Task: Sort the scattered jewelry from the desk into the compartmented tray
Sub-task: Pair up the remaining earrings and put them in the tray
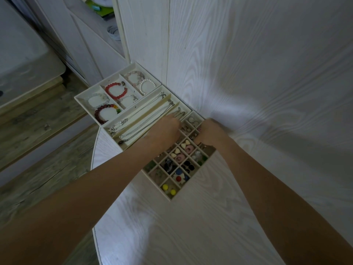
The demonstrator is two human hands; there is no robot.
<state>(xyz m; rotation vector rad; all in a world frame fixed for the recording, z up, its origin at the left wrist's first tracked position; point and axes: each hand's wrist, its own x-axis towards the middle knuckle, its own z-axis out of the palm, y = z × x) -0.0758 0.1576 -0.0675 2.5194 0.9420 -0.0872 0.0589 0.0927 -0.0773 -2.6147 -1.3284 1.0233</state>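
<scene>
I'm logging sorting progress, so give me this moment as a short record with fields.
bracelet tray: holds a red bead bracelet, a pearl bracelet and others
necklace tray: chains laid lengthwise
grid tray: small pieces, yellow beads in nearest cell
left hand: over the necklace and grid trays, grip unclear
right hand: fingers curled over grid tray's far cells; contents hidden
desk: no loose jewelry visible
</scene>
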